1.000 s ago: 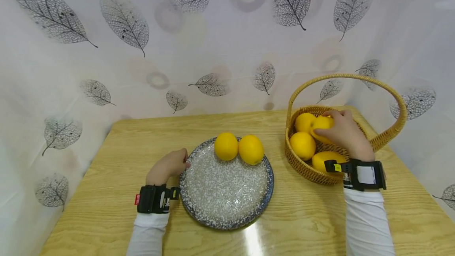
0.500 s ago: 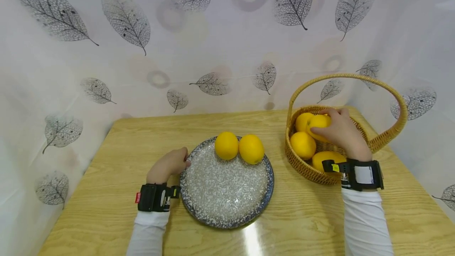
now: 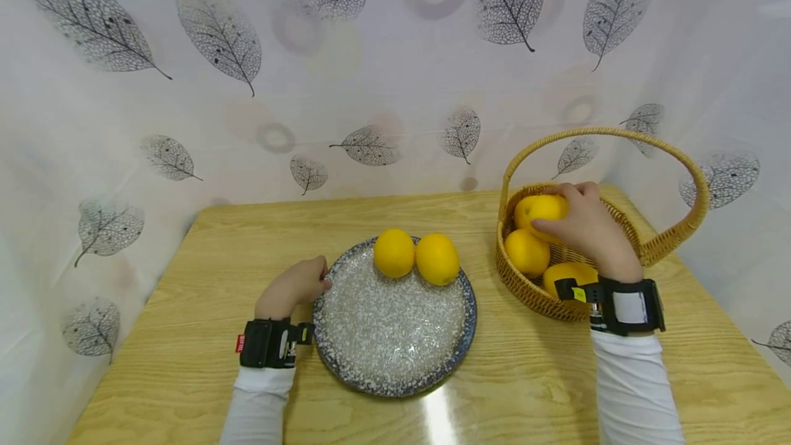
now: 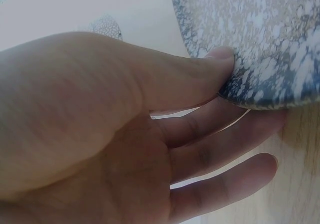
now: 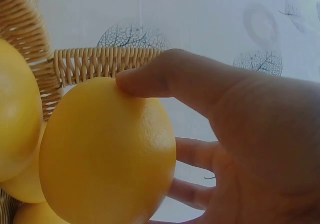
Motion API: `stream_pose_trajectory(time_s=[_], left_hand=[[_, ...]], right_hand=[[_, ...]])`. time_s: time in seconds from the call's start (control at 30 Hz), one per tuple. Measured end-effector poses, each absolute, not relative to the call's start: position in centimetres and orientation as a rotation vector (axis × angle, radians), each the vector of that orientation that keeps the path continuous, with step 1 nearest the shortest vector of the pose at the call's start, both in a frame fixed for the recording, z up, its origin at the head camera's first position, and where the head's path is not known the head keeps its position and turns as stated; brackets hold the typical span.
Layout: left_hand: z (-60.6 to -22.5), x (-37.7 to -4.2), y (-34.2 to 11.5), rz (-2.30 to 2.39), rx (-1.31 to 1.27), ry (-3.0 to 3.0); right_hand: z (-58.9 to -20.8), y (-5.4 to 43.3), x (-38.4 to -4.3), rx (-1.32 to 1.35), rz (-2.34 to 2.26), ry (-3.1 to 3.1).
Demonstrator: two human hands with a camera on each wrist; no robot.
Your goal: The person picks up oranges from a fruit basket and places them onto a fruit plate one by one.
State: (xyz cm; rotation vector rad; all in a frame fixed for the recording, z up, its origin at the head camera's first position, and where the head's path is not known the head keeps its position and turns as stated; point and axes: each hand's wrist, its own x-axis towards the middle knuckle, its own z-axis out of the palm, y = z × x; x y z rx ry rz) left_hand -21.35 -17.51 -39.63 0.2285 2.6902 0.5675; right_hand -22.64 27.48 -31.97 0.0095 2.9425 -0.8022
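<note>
My left hand (image 3: 295, 288) pinches the left rim of a round speckled grey plate (image 3: 395, 335) with a dark blue edge. In the left wrist view the thumb lies on top of the rim and fingers reach beneath it. Two yellow-orange oranges (image 3: 393, 253) sit side by side at the plate's far edge. At the wicker basket (image 3: 525, 290), my right hand (image 3: 590, 229) grips another orange (image 5: 107, 149), thumb on one side and fingers on the other. That orange partly covers one behind it in the head view.
More oranges (image 3: 527, 253) lie in the basket, whose tall arched handle (image 3: 593, 132) rises over the right hand. Plate and basket stand apart on a wooden table (image 3: 247, 239). A leaf-patterned curtain (image 3: 383, 88) hangs behind and along the sides.
My right hand has shifted slightly left with the orange in its grip, over the basket. The left hand, plate and its two oranges have stayed put.
</note>
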Motion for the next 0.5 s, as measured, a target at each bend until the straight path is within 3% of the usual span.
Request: stream_pose_trajectory(time_s=[0.5], left_hand=[[-39.5,-21.4,-17.5,0.582,0.219,2.683]], right_hand=[[-31.8,25.5,-22.4,-0.093,-0.816,2.966]])
